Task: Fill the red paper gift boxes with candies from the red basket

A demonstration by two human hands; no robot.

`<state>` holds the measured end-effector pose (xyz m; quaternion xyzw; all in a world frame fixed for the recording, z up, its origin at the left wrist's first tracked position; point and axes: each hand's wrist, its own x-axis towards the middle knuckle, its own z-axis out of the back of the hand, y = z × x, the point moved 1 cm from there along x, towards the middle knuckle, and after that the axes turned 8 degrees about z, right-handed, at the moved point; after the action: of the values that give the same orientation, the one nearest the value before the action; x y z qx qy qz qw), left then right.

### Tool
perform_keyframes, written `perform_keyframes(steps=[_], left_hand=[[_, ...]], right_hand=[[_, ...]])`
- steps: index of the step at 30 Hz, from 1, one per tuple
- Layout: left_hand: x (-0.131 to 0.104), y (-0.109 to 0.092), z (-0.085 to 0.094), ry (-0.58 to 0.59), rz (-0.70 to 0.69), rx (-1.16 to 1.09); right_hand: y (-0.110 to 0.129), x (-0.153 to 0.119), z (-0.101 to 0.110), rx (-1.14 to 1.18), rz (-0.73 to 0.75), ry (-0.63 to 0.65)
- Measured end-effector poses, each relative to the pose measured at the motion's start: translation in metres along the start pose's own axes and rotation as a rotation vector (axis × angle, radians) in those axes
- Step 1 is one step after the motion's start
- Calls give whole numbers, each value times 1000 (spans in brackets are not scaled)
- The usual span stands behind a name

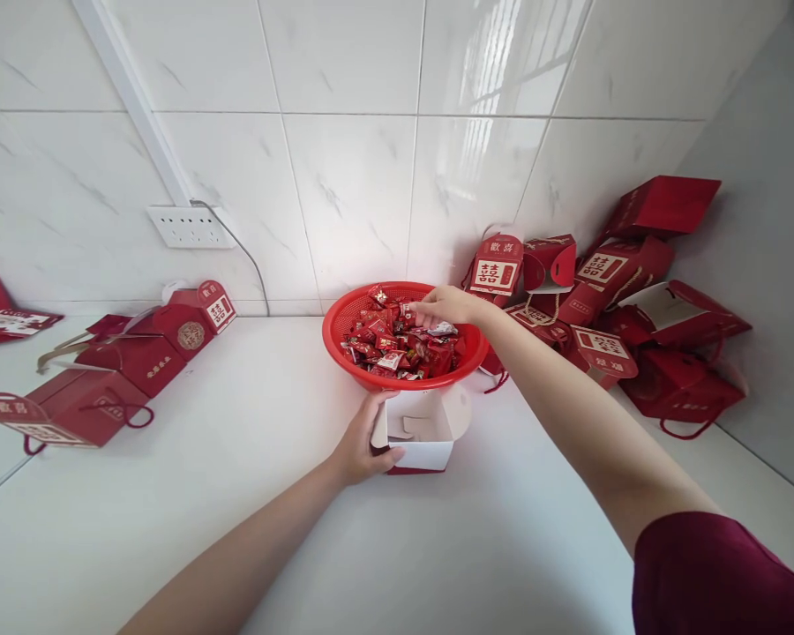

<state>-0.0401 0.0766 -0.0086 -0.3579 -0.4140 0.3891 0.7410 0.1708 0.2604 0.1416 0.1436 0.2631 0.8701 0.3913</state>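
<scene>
My left hand (363,443) grips the near left side of an open gift box (427,454), thumb along its front wall. The box has a white inside, a red base and raised flaps; folded card shows within, with no candy visible in it. Just behind it, a red plastic basket (334,339) holds many red-wrapped candies (390,339). My right hand (453,306) reaches over the basket's right rim, its fingers drawn together at the top of the candies. What lies between those fingertips, if anything, is too small to make out.
Several red gift boxes (685,384) with cord handles are piled at the right against the wall. More red boxes (129,362) stand in a row on the left of the white table (251,494). A power strip (189,227) is on the tiled wall, its grey cable (248,256) hanging down.
</scene>
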Motion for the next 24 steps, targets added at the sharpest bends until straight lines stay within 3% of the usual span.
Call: perform_keyframes(steps=[5, 10, 15, 21, 24], left_hand=[[-2, -1, 2, 20, 26, -15], [-3, -5, 4, 49, 55, -73], [-2, -7, 3, 41, 56, -48], [0, -3, 2, 25, 72, -16], [-1, -2, 2, 18, 67, -10]], right_hand=[[-7, 64, -25, -114, 5, -139], [-13, 106, -59, -223, 14, -133], [-20, 110, -76, -325, 8, -44], [-8, 97, -64, -371, 16, -41], [5, 87, -66, -357, 6, 78]])
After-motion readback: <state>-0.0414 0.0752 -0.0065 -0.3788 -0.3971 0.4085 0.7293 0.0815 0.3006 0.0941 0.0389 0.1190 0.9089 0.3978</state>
